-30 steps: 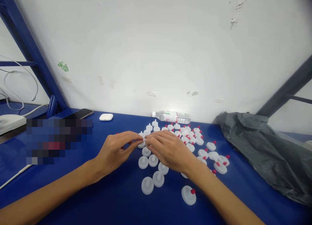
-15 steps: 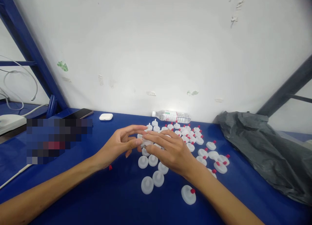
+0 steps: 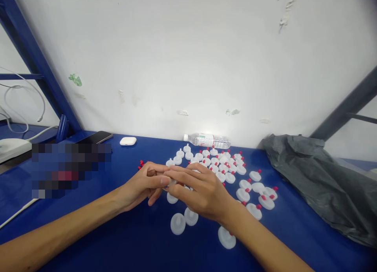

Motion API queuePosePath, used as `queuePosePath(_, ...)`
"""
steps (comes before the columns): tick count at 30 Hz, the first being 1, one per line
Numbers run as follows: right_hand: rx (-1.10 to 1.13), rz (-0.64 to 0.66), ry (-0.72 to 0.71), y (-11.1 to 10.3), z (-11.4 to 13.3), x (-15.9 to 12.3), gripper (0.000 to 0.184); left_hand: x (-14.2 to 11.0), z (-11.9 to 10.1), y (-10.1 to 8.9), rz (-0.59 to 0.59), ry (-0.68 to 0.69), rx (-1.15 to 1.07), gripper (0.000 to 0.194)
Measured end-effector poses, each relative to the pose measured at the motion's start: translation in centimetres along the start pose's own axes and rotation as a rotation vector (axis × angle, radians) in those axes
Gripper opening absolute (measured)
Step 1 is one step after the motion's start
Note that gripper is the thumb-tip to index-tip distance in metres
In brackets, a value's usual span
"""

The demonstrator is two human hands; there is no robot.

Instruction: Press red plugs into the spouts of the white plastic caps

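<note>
My left hand (image 3: 141, 187) and my right hand (image 3: 200, 189) meet at the middle of the blue table. Between their fingers is a white nozzle cap (image 3: 173, 181), mostly covered. My left thumb presses on its side, while my right fingers close over it from the other side. White nozzle caps with bare tips, such as this one (image 3: 178, 224), stand in front and behind. Many others with red tips, like the one nearest my right forearm (image 3: 253, 211), spread to the right. Small red tips (image 3: 141, 164) lie just behind my left hand.
A clear water bottle (image 3: 207, 140) lies along the wall. At the right is a crumpled dark plastic bag (image 3: 321, 181). A white earphone case (image 3: 128, 141) and a phone (image 3: 97, 137) are at the back left, near a blurred patch and a white cable (image 3: 17, 216).
Both hands have come slightly nearer to me, holding a nozzle cap between them. The red tips behind my left hand now show, as do more caps behind my right hand.
</note>
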State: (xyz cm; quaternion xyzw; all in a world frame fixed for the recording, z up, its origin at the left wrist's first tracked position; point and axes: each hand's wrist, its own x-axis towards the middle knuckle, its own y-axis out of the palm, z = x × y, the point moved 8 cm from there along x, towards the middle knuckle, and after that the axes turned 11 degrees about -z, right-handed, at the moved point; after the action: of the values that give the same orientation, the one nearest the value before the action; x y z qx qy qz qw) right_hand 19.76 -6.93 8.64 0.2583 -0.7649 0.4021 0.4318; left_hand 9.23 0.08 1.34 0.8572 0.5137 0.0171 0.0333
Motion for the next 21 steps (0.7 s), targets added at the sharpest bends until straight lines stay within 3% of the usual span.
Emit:
queuePosePath(11, 0.031, 0.012, -0.011, 0.2, 0.0, -0.5, 0.027, -0.2, -0.6, -0.1, -0.079, 0.062, 0.095, 0.039)
queuePosePath(17, 0.018, 0.027, 0.017, 0.1, -0.9, -0.4, 0.026, -0.3, -1.1, -0.3, -0.061, 0.14, 0.113, 0.058)
queuePosePath(19, -0.003, 0.055, 0.063, 0.2, -1.9, -0.8, 0.023, -0.4, -1.7, -1.0, -0.144, 0.212, 0.247, 0.058)
queuePosePath(21, -0.041, 0.104, 0.155, 0.3, -3.4, -1.3, 0.021, -0.5, -2.7, -1.6, -0.278, 0.343, 0.599, 0.05)
